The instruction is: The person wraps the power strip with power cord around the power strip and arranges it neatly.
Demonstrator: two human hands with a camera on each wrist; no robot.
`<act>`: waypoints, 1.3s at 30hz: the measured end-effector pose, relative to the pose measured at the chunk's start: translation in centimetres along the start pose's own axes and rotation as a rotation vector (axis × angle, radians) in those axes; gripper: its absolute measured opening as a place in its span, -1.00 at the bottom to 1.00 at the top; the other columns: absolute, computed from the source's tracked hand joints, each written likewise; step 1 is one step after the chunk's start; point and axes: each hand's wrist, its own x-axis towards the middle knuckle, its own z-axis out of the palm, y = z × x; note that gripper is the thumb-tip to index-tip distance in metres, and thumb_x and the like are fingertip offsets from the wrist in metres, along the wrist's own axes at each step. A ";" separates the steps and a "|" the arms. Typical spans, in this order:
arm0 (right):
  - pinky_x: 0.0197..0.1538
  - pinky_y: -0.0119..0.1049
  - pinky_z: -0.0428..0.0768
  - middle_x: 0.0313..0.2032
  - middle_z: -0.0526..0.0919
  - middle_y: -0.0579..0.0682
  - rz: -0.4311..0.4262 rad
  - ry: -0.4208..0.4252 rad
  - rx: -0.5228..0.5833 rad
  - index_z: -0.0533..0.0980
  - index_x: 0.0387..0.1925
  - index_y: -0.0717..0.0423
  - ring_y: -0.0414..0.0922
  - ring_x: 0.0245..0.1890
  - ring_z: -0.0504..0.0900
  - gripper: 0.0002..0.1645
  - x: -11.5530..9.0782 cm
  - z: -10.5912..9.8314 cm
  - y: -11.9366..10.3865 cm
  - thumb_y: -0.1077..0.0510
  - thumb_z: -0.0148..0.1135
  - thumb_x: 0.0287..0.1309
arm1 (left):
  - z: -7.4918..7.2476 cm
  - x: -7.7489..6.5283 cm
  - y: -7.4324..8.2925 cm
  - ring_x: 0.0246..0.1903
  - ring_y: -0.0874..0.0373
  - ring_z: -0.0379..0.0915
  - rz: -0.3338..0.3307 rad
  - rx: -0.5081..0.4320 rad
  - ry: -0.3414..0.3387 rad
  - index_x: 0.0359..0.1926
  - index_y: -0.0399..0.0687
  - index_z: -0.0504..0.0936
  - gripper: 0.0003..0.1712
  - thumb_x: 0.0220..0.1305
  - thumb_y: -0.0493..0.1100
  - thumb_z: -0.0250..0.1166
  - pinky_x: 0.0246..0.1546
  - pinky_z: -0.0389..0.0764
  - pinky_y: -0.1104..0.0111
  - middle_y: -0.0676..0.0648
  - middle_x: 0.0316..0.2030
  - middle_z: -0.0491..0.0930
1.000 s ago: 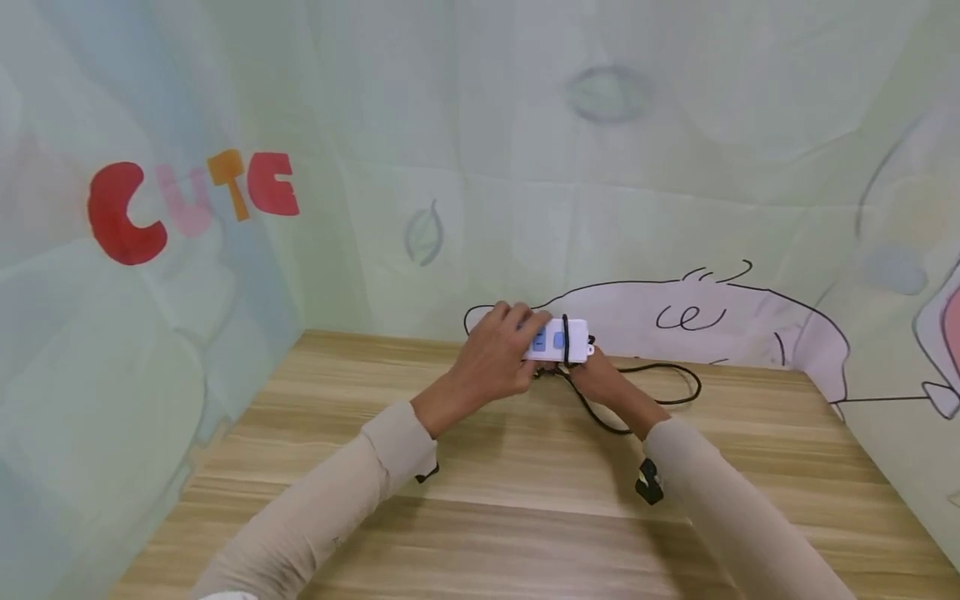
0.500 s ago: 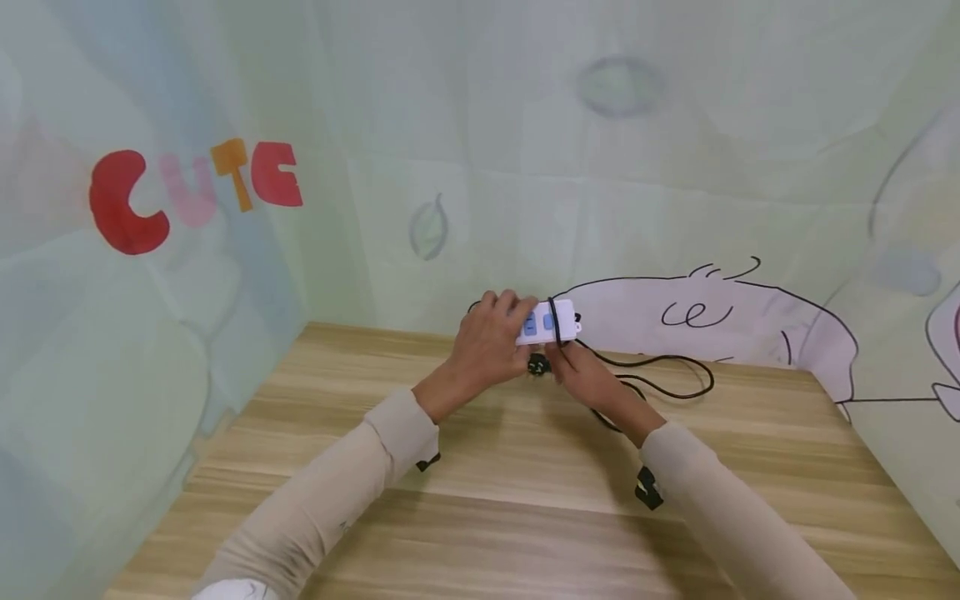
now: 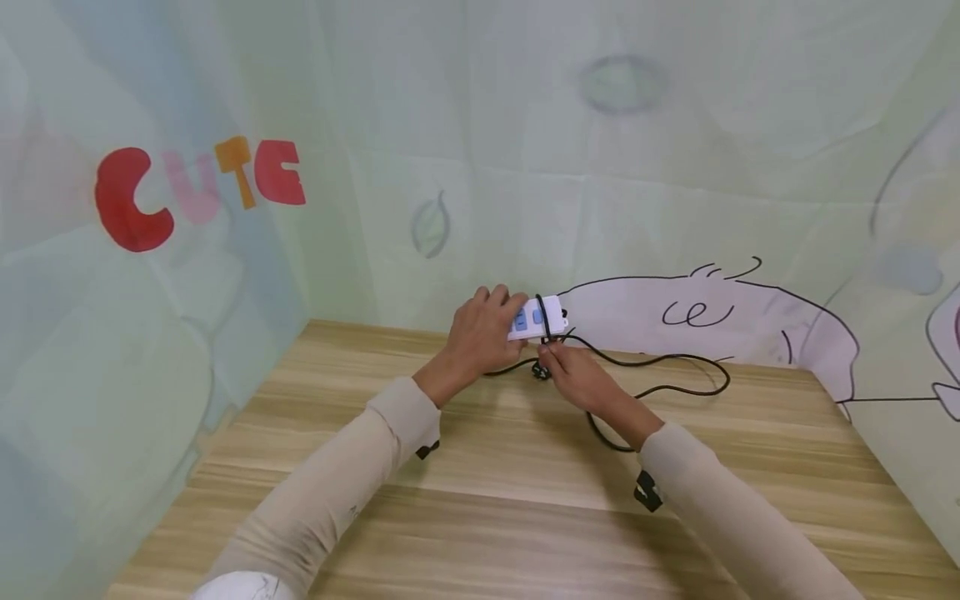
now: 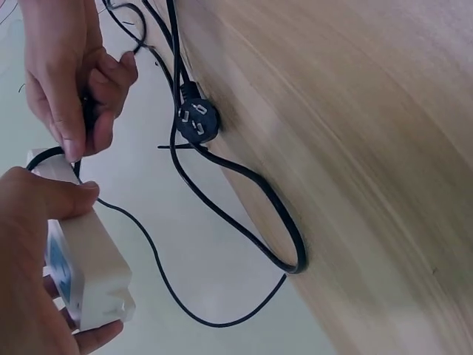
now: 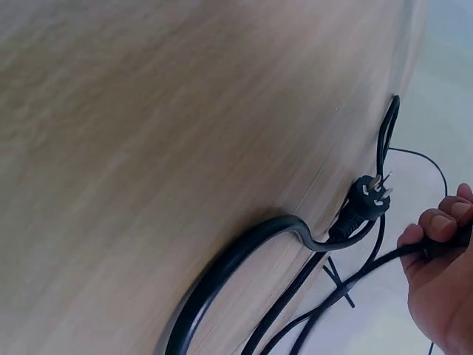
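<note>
A white power strip (image 3: 556, 312) with blue sockets is gripped by my left hand (image 3: 480, 332) at its left end, near the back of the table. The left wrist view shows that thumb along the white side of the strip (image 4: 100, 259) and fingertips under it. Black cord wraps once across the strip's right part. Just below that wrap, my right hand (image 3: 583, 379) pinches the cord between thumb and fingers; in its wrist view the cord (image 5: 384, 259) runs into the curled fingers. The black three-pin plug (image 3: 540, 371) sits beside the right fingertips, prongs showing in both wrist views.
Loops of black cord (image 3: 678, 357) spread rightward over the wood-grain table (image 3: 480, 517). A printed cloth backdrop (image 3: 375, 208) rises behind the table and along both sides. Dark wrist-camera parts (image 3: 647, 490) hang under the sleeves.
The strip and both hands have shifted slightly left. My right hand has come from behind the strip to below its front edge, with the cord in its fingers. The plug has come into sight.
</note>
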 end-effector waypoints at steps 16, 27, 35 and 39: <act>-0.34 -0.31 0.31 -0.53 0.35 -0.15 -0.090 -0.020 -0.100 0.45 -0.35 0.00 -0.22 -0.52 0.31 -0.56 -0.9 -1.3 -0.2 0.03 -0.02 0.83 | -0.3 0.7 0.2 -0.22 -0.06 0.51 0.050 0.114 -0.085 0.34 0.02 0.65 -0.36 0.29 0.02 0.60 -0.34 0.72 0.15 -0.15 -0.07 0.66; -0.41 -0.37 0.27 -0.54 0.38 -0.17 -0.207 0.028 -0.196 0.48 -0.35 0.00 -0.27 -0.54 0.30 -0.63 -1.5 -1.7 -0.4 0.06 0.13 0.76 | -0.2 0.4 0.0 -0.21 -0.09 0.55 0.063 0.116 -0.074 0.33 0.03 0.66 -0.39 0.29 -0.03 0.57 -0.34 0.73 0.13 -0.15 -0.07 0.65; -0.43 -0.39 0.27 -0.54 0.41 -0.18 -0.316 0.030 -0.296 0.51 -0.30 0.03 -0.28 -0.53 0.31 -0.73 -2.1 -2.5 -0.6 0.12 0.28 0.65 | 0.1 0.5 -0.1 -0.19 -0.11 0.58 0.091 0.119 -0.063 0.33 0.04 0.66 -0.37 0.26 -0.02 0.59 -0.33 0.74 0.12 -0.15 -0.06 0.67; -0.43 -0.38 0.25 -0.55 0.39 -0.18 -0.368 0.033 -0.357 0.50 -0.31 0.05 -0.26 -0.54 0.31 -0.73 -2.3 -2.8 -0.7 0.13 0.30 0.63 | 0.3 0.4 -0.3 -0.15 -0.12 0.59 0.087 0.120 -0.071 0.35 0.05 0.66 -0.35 0.27 -0.01 0.60 -0.30 0.76 0.11 -0.15 -0.03 0.67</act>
